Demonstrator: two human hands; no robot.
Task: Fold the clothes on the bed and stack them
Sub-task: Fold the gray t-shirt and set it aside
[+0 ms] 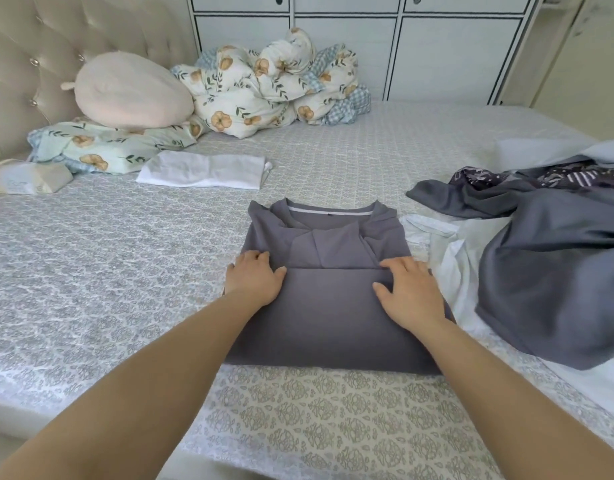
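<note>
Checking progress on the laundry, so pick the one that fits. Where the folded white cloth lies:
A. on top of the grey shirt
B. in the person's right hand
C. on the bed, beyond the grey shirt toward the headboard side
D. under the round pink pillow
C: the folded white cloth lies flat on the bed, apart from the grey shirt under both hands.
</note>
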